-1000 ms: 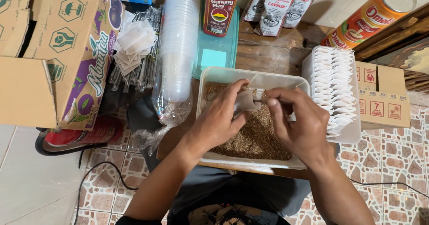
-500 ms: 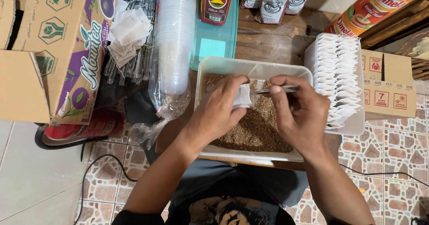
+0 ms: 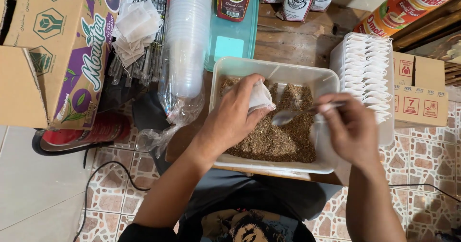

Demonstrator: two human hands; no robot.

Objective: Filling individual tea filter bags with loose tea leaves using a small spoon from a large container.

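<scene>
Over clear tub of loose tea: left hand grip pinching white filter pouch; right hand grip pinching spoon. Risk: spoon bowl beside pouch mouth, not over it; tilt spills tea; pinch may close mouth.

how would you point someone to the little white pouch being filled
Find the clear plastic tub of brown loose tea at the middle. Over its left half the left hand pinches a small white pouch; unlike the rowed pouches on the right, it is alone, beside the spoon.

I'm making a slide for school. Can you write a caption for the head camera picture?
Left hand holds a small white bag beside a spoon in the right hand, over a tub of brown crumbs.
</scene>
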